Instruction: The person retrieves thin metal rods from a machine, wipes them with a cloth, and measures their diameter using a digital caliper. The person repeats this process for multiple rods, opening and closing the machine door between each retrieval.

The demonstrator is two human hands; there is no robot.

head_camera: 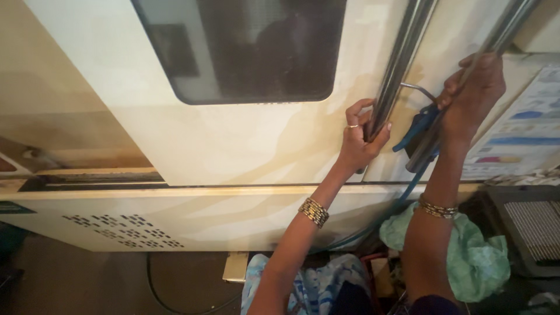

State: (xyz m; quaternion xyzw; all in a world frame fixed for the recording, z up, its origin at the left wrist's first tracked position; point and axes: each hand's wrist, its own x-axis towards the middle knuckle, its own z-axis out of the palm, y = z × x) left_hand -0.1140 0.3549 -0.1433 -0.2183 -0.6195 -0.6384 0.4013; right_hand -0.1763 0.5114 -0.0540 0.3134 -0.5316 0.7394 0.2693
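My left hand (357, 140) is wrapped around a long shiny metal bar handle (402, 55) on a cream machine door (245, 146). My right hand (473, 93) grips a second metal bar handle (501, 32) and holds a blue air blow gun (417, 128) against it. The gun's thin metal nozzle (417, 88) curves toward the left bar. A blue hose (402, 198) runs down from the gun. Both wrists wear bangles.
The door has a dark rounded window (251, 46). Below it runs a cream panel with vent slots (122, 228). A green cloth (472, 256) lies under my right arm. A grey ribbed cover (534, 230) is at the right, with a colourful printed chart (522, 134) above it.
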